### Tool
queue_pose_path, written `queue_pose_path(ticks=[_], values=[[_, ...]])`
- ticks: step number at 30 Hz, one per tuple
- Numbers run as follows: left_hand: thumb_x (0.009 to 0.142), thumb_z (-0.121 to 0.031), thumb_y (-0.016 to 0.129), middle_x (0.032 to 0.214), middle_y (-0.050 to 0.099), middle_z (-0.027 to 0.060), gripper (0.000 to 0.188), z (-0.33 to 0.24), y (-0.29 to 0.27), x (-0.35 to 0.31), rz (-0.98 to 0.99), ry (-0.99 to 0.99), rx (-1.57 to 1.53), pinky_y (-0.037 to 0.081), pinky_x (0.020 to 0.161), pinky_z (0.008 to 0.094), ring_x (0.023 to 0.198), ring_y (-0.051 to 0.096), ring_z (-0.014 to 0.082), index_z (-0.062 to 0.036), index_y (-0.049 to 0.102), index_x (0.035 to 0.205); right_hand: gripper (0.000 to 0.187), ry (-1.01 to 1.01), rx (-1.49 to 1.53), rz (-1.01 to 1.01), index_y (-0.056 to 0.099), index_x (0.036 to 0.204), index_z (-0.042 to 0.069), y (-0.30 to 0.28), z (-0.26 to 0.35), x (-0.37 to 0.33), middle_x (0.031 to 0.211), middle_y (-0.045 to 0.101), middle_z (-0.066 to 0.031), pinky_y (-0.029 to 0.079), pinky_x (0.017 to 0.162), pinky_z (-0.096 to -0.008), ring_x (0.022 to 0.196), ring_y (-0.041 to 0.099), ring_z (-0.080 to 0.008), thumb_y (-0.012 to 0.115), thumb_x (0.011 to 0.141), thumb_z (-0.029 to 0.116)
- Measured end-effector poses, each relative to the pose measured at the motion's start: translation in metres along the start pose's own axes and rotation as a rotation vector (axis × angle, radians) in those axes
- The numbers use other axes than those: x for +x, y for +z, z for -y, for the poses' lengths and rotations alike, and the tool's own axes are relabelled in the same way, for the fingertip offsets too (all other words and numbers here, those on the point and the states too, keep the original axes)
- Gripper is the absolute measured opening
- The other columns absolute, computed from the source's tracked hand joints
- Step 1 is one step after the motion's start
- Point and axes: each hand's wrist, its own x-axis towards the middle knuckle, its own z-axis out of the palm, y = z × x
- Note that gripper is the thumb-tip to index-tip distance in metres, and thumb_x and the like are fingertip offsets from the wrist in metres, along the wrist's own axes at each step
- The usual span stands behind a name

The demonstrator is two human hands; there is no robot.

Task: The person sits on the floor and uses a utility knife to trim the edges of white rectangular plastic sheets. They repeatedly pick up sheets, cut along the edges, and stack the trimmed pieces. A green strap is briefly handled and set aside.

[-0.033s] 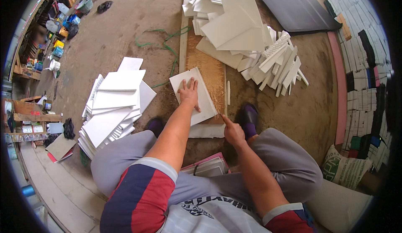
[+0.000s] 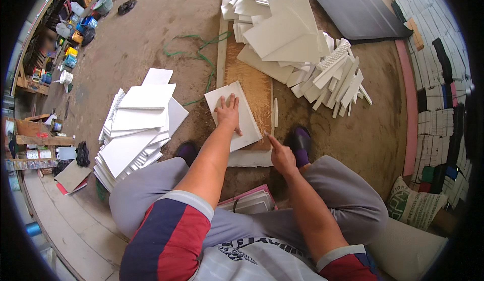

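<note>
A white foam-like sheet (image 2: 241, 110) lies at a slant on a scratched wooden board (image 2: 254, 69) between my feet. My left hand (image 2: 229, 113) presses flat on this sheet, its fingers spread. Just beyond the sheet's lower right corner is my right hand (image 2: 283, 157), its fingers curled and the index finger stretched along a small thin blade (image 2: 265, 133). The blade's tip is close to the sheet's edge; whether it touches I cannot tell. My palm hides the handle. A narrow white strip (image 2: 276, 112) lies to the right of the board.
To the left rises a stack of white sheets (image 2: 143, 122). Ahead is a heap of white sheets and offcuts (image 2: 290, 29). Green cord (image 2: 201, 54) trails over the floor. Bundled sheets (image 2: 254, 200) lie by my legs. A printed sack (image 2: 416, 200) leans at right; shelves with containers (image 2: 70, 54) line the left.
My right hand and the blade have shifted slightly away from me, near the sheet's corner. My left hand and the sheet stay in place.
</note>
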Motion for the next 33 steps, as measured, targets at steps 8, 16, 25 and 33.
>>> queue_pose_path(ticks=[8,16,25,33], values=[[0.047,-0.067,0.095,0.174,-0.006,0.0049,0.163,0.003,0.002,0.013,-0.019,-0.005,0.013,0.039,0.114,0.0589,0.158,0.007,0.0425,-0.0168,-0.005,0.166,0.066,-0.068,0.025,-0.129,0.046,0.154,0.025,-0.025,0.082,0.123,0.099,0.072,-0.0268,0.055,0.082,-0.0564,0.095,0.071,-0.0447,0.051,0.091,0.008],[0.047,-0.07,0.093,0.174,0.002,0.0098,0.16,0.005,0.001,0.012,-0.024,0.027,0.043,0.028,0.12,0.0591,0.157,0.007,0.0469,-0.0133,0.003,0.167,0.062,-0.089,0.039,-0.112,0.044,0.155,0.022,-0.018,0.118,0.198,0.099,0.071,-0.0315,0.053,0.084,-0.0582,0.095,0.069,-0.0479,0.049,0.095,0.011],[0.052,-0.067,0.093,0.174,-0.005,0.0103,0.159,0.008,-0.003,0.013,0.031,0.036,0.008,0.026,0.121,0.0581,0.157,0.001,0.0486,-0.0145,-0.004,0.166,0.06,-0.06,-0.008,-0.063,0.039,0.159,0.024,-0.009,0.121,0.209,0.106,0.072,-0.026,0.054,0.087,-0.0554,0.101,0.07,-0.0434,0.055,0.101,0.026],[0.053,-0.068,0.092,0.174,-0.006,0.0101,0.158,0.008,-0.006,0.013,0.046,0.042,0.015,0.027,0.121,0.0582,0.157,0.001,0.0482,-0.0137,-0.004,0.166,0.062,-0.072,-0.022,-0.028,0.04,0.158,0.022,-0.016,0.129,0.21,0.104,0.072,-0.0266,0.054,0.086,-0.0571,0.1,0.07,-0.0441,0.058,0.099,0.024]])
